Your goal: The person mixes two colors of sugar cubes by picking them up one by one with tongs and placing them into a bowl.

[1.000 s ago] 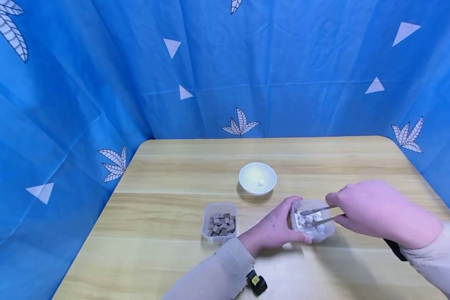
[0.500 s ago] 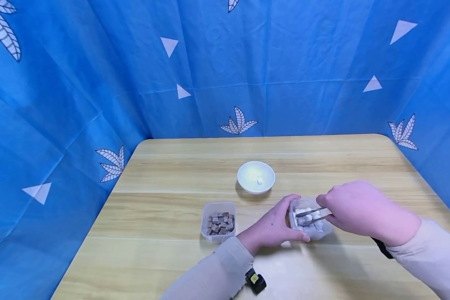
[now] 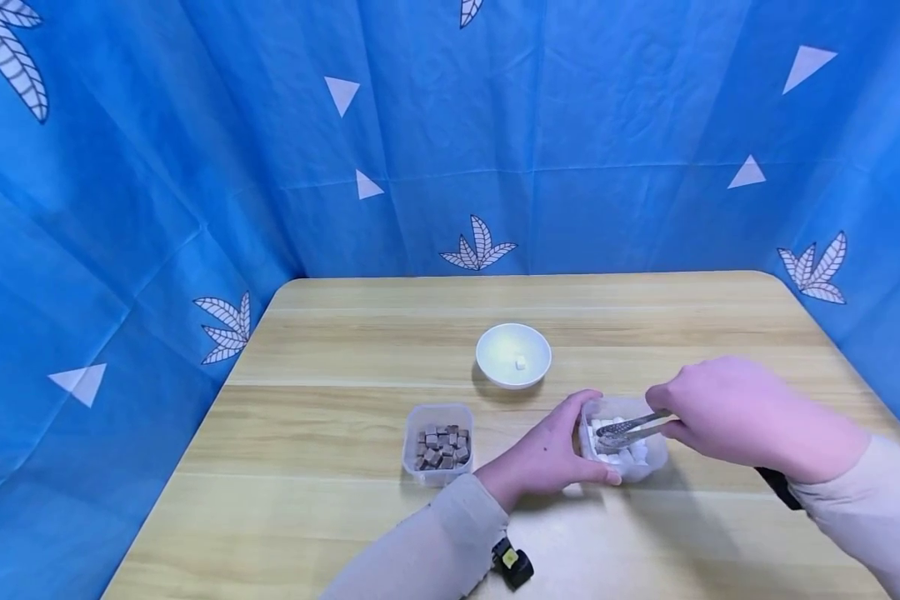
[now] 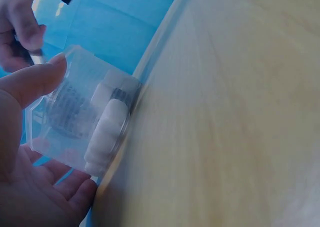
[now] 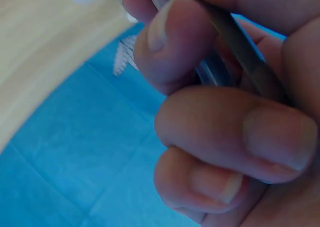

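My left hand grips a clear plastic container from its left side, thumb at the near wall and fingers around the far one. Small white pieces fill its bottom; in the left wrist view they look rounded. Metal tongs are held in my right hand, its fingers curled around both arms in the right wrist view. The ridged tips reach down into the container among the white pieces, close together. Whether a piece is caught between them I cannot tell.
A white bowl with one small white piece inside stands behind the container. To the left is a second clear container of brown cubes. Blue cloth hangs behind the wooden table.
The tips of the tongs, spread apart earlier, have come together inside the container. My right hand moved left and then slightly back right. The left hand keeps its grip.
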`<state>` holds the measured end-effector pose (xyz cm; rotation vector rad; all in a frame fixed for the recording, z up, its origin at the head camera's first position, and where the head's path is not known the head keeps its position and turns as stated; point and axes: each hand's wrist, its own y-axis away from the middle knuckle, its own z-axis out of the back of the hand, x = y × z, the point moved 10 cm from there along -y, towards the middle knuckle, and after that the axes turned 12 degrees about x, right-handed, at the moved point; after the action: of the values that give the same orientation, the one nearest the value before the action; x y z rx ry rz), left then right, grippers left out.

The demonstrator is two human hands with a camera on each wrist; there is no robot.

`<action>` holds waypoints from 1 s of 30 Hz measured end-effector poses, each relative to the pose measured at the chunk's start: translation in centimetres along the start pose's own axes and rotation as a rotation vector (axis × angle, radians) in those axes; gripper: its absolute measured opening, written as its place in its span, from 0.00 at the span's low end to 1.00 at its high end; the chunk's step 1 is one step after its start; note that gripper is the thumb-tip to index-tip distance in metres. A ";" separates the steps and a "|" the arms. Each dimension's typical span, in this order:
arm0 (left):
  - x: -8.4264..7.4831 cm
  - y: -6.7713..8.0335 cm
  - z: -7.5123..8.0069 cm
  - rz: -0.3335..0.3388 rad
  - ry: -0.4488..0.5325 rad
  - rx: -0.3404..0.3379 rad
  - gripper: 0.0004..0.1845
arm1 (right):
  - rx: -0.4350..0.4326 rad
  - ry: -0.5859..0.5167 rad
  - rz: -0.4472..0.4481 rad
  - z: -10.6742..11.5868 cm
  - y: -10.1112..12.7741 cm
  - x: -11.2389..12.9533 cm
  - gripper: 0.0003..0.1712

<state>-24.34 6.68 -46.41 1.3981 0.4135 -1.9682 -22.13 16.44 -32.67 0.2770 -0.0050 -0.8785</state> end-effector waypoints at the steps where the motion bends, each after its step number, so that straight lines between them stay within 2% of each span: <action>1: 0.0 0.0 0.0 0.000 -0.001 0.001 0.56 | -0.011 -0.003 0.004 0.4 0.2 -0.1 0.21; 8: 0.1 -0.1 -0.1 0.016 -0.015 0.001 0.58 | -0.037 -0.004 -0.029 3.4 1.2 -1.5 0.19; 13: 0.3 0.0 0.0 0.037 -0.038 -0.008 0.60 | -0.056 -0.003 -0.029 5.0 0.7 -1.9 0.16; 23: 0.1 -0.1 0.2 -0.002 -0.028 0.001 0.54 | -0.108 -0.057 0.076 6.5 -3.9 -0.6 0.15; 30: 0.0 -0.1 0.1 -0.021 -0.036 0.003 0.53 | -0.128 -0.037 0.080 5.5 -7.5 -0.4 0.13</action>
<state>-24.46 6.68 -46.39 1.3633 0.4101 -2.0094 -28.69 10.92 -29.11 0.1402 0.0053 -0.8009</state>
